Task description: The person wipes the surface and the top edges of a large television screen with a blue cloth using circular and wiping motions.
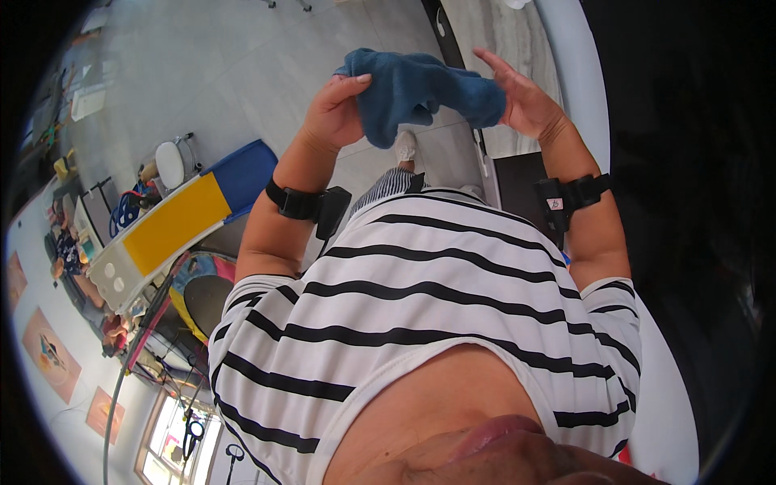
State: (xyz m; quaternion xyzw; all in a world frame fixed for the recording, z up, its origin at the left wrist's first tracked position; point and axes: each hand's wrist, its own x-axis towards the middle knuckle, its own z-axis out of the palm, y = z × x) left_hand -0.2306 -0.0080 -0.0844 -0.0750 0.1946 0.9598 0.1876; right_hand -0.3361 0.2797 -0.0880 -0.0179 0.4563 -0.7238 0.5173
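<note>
A blue soft cloth [400, 91] is held up in front of my body, bunched and sagging between my two hands. My left hand [334, 109] grips its left end, the thumb lying over the fabric. At the other end, my right hand [528, 103] has the cloth against its palm side, with one digit stretched out away from it. Folds of the cloth hide the other fingers of that hand. Black strapped devices sit on my left forearm [309, 206] and on my right forearm [570, 197].
Below the cloth lies a grey tiled floor [254, 66]. A marble-patterned surface [515, 36] with a dark edge runs along the right. To the left stands a yellow, blue and white panel [176, 221], near a white-seated chair [170, 163] and cluttered goods. One white shoe [405, 147] shows beneath me.
</note>
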